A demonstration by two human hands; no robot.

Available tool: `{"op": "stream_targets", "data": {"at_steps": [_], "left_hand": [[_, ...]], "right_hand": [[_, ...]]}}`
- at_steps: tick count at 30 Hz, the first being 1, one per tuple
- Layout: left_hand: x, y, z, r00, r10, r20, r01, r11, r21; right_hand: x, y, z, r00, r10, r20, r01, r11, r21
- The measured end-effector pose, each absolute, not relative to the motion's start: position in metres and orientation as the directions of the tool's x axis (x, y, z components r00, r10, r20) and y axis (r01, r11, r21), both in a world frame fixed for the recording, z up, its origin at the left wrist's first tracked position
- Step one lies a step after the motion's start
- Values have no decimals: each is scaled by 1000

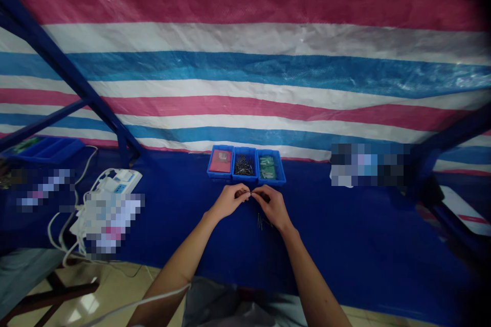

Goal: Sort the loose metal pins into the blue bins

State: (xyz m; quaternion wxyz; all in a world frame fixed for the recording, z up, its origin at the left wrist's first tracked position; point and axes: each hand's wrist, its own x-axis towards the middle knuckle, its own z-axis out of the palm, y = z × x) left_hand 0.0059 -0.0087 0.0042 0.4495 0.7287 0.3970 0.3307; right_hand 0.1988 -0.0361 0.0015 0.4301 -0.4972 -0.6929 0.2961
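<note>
My left hand [232, 199] and my right hand [270, 204] meet over the blue table, fingertips pinched close together. Between them is something small and dark, too small to make out. Just beyond my hands stand three blue bins side by side. The left bin [220, 176] holds a red piece with a pale item on it, the middle bin [244, 179] holds dark metal screws or pins, and the right bin [283, 176] holds green and pale pieces. Several thin metal pins [260, 222] lie on the table beside my right hand, partly hidden by it.
A white power strip [128, 182] with tangled white cables [80, 225] lies at the left, near blurred items. Farther left is a blue divided tray [53, 150]. Blue frame bars [69, 69] rise at both sides, before a striped sheet [245, 71]. Blurred items lie at the right back.
</note>
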Motion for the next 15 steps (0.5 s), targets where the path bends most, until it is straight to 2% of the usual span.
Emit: {"op": "stream_targets", "data": {"at_steps": [15], "left_hand": [[5, -9, 4, 482, 866, 131, 266, -287, 920]], "right_hand": [[199, -35, -2, -156, 942, 297, 427, 336, -840]]}}
